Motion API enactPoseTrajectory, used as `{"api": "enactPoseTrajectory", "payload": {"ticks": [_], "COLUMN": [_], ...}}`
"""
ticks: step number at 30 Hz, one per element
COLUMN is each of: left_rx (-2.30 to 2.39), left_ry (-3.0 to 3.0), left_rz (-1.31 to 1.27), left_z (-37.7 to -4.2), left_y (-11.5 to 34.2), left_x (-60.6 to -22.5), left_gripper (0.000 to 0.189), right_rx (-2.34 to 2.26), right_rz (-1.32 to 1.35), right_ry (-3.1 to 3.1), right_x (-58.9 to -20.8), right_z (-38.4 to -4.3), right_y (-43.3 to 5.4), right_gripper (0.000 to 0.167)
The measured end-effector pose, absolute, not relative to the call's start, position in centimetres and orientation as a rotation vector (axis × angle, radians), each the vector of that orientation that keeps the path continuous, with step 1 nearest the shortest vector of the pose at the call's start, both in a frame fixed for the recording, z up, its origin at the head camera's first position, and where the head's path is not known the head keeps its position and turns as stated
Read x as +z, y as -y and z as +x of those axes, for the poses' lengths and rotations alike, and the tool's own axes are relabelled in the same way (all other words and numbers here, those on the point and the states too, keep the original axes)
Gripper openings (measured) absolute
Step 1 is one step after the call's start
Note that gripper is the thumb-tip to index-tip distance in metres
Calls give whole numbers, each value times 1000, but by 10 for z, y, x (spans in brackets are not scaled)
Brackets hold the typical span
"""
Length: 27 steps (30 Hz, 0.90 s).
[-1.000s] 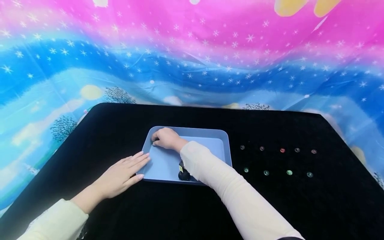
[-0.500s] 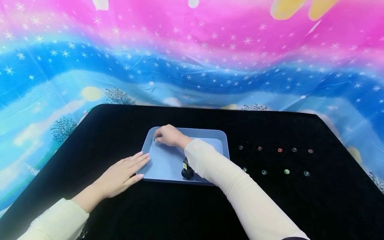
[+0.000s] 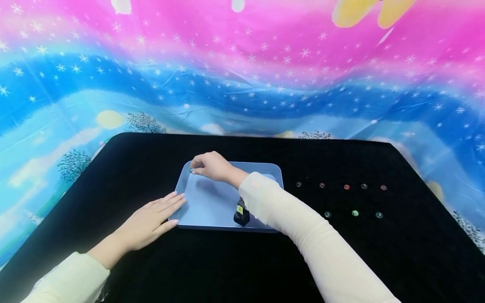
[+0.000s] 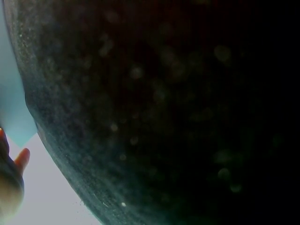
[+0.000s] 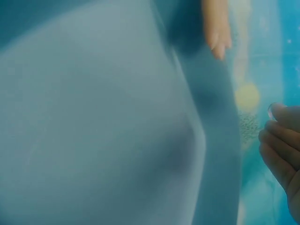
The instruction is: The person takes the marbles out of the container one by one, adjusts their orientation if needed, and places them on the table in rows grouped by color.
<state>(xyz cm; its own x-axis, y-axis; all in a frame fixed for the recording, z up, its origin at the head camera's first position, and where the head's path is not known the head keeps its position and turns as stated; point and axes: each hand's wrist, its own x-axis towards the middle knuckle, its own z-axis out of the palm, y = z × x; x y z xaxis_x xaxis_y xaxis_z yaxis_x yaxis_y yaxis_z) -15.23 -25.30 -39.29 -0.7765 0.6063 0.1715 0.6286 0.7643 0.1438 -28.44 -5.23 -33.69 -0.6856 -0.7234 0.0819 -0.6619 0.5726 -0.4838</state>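
Note:
A shallow blue-grey tray (image 3: 212,206) lies on a black-covered table. My left hand (image 3: 138,225) rests with straight fingers at the tray's left rim; its fingertips (image 5: 218,44) also show at the tray wall in the right wrist view. Above the tray's far left corner, my right hand (image 3: 214,165) pinches a small round glass piece (image 3: 191,170) between thumb and fingers. The right wrist view shows the same clear glass piece (image 5: 271,111) at the fingertips, with the hand raised over the tray.
Right of the tray lie small round glass pieces in two rows, among them a red one (image 3: 346,187) and a green one (image 3: 355,213). A black wrist camera (image 3: 241,216) hangs under the right cuff. A printed pink and blue cloth (image 3: 242,84) hangs behind the table.
My right hand has risen from the tray's far left corner, and the glass piece now shows at its fingertips. The left hand stays at the rim. The view has shifted slightly.

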Motion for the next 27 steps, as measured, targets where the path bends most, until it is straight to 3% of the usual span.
{"api": "enactPoseTrajectory", "payload": {"ticks": [27], "left_rx": [-294], "left_ry": [2894], "left_rz": [-946], "left_z": [-149], "left_y": [251], "left_x": [-392], "left_gripper": [51], "right_rx": [-1216], "right_rz": [-957], "right_ry": [-2536], "right_x": [-326], "right_z": [-254], "right_y": [-17], "right_gripper": [19]}}
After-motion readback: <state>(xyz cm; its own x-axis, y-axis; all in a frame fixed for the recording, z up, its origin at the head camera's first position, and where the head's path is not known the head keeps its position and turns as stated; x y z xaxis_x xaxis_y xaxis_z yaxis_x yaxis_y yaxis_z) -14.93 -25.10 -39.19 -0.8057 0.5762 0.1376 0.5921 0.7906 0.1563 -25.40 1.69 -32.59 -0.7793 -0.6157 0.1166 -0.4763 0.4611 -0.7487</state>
